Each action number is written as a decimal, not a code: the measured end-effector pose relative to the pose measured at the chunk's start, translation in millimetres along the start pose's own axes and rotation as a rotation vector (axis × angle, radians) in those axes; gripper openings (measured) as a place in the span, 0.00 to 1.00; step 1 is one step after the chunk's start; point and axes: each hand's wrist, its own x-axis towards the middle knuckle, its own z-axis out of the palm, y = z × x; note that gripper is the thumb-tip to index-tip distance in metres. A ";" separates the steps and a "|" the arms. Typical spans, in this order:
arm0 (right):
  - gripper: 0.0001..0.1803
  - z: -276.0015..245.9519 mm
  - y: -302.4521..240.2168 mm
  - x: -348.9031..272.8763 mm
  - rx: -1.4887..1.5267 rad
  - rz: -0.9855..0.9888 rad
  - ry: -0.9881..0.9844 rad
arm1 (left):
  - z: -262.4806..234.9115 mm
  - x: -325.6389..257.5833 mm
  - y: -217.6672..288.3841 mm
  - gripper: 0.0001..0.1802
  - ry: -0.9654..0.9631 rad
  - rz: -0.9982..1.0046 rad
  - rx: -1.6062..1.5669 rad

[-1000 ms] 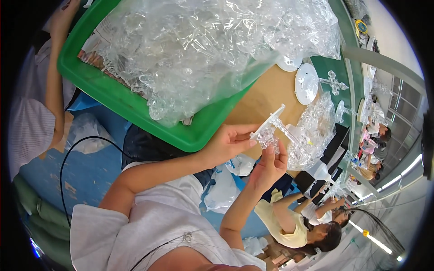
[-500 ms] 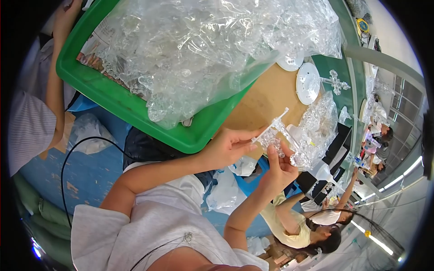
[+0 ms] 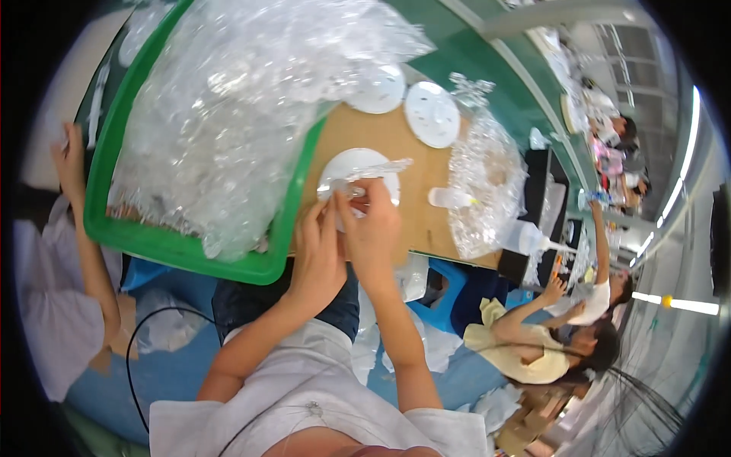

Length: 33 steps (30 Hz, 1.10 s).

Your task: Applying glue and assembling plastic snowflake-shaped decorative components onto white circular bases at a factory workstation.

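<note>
Both of my hands meet over a white round disc [image 3: 340, 162] on the brown board. A clear, glossy plastic ornament [image 3: 388, 168], long and narrow, lies across the disc between my fingertips. My right hand [image 3: 373, 228] pinches it from the near side. Close against it, my left hand [image 3: 316, 255] has its fingers pressed together at the ornament's near end. Fingers and motion blur hide exactly where they grip and whether the piece touches the disc. Two more white discs, one left [image 3: 378, 90] and one right [image 3: 432, 114], lie farther back.
A green tub [image 3: 285, 228] heaped with clear plastic bags [image 3: 228, 114] stands left. Right of my hands lie a small white bottle [image 3: 449, 199], clear wrapped pieces [image 3: 483, 183] and a larger nozzle bottle [image 3: 525, 238]. Co-workers sit at both sides; a black cable [image 3: 131, 365] loops at lower left.
My hands have brought the clear ornament left and down, from beside the wrapped pieces to over the white disc. They are now closer together. The whole view has shifted.
</note>
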 end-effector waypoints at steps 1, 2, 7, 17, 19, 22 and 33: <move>0.15 -0.9 1.1 -0.8 0.010 -0.017 -0.002 | 1.2 -6.6 3.9 0.32 0.023 0.019 0.039; 0.16 -5.8 2.6 0.3 0.015 -0.035 -0.005 | 2.2 -12.8 4.0 0.32 0.008 0.058 0.027; 0.18 -71.7 -11.3 0.2 -0.050 -0.130 -0.033 | -16.2 -23.2 -17.5 0.27 -0.068 0.091 0.076; 0.14 -193.6 224.3 134.7 -1.182 -0.297 -0.131 | -19.6 -36.5 0.9 0.17 -0.118 0.262 -0.003; 0.15 -188.2 184.4 142.4 -1.153 -0.117 -0.319 | -25.3 -43.6 2.0 0.15 -0.111 0.244 -0.057; 0.19 -205.0 132.2 131.1 -0.787 0.078 0.006 | -28.0 -43.0 4.2 0.14 -0.129 0.210 -0.135; 0.18 -87.8 35.7 -43.1 1.041 0.346 -0.240 | -20.5 2.5 19.0 0.23 -0.483 -0.274 -1.187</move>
